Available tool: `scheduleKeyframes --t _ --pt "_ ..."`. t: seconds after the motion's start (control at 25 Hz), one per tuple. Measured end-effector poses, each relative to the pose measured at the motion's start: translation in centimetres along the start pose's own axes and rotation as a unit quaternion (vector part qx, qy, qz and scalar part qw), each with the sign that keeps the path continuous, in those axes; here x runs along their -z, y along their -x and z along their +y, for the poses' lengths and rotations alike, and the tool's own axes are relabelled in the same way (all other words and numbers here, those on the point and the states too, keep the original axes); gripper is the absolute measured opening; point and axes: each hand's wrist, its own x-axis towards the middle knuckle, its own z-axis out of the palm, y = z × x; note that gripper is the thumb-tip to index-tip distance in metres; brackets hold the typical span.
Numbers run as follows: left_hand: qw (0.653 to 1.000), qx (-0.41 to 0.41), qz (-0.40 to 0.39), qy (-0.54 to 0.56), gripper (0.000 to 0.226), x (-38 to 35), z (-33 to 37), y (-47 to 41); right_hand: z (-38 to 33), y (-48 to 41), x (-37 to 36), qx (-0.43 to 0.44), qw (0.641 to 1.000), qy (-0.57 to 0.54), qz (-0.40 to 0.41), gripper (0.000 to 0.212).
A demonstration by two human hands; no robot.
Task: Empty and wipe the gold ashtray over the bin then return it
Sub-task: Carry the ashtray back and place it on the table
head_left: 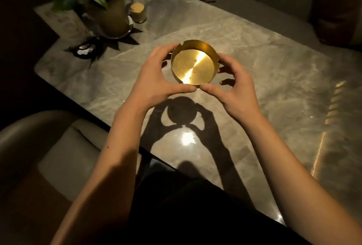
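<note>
Both hands, left [156, 76] and right [237, 87], grasping ashtray [194, 66] by its rim above counter [274, 80], plant [109, 9] far-left, bare surface around

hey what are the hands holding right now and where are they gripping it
Both hands, left hand and right hand, hold the gold ashtray above the table, fingers around its outer side wall.
</note>
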Motion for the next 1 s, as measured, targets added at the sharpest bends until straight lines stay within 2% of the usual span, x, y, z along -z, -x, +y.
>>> scheduleKeyframes --t 0.36,0.52,0.76,1.0 --pt "0.991 0.101 0.083 -0.012 0.104 14.4 -16.4 -1.0 -2.9 -8.6 -21.7 0.033 0.992 0.010 -0.120 0.073" --pt "0.977 0.164 0.131 0.023 0.100 18.3 -23.2 -0.5 -2.8 -11.9 -30.0 0.061 0.980 0.036 -0.187 0.076" --pt "0.953 0.229 0.188 0.056 0.098 20.1 -32.4 -0.6 -0.2 -15.4 -40.3 0.040 0.960 0.057 -0.270 0.076" --pt "0.946 0.261 0.188 0.046 0.104 20.0 -37.2 -0.9 1.1 -16.2 -44.7 -0.004 0.950 0.084 -0.302 0.084"
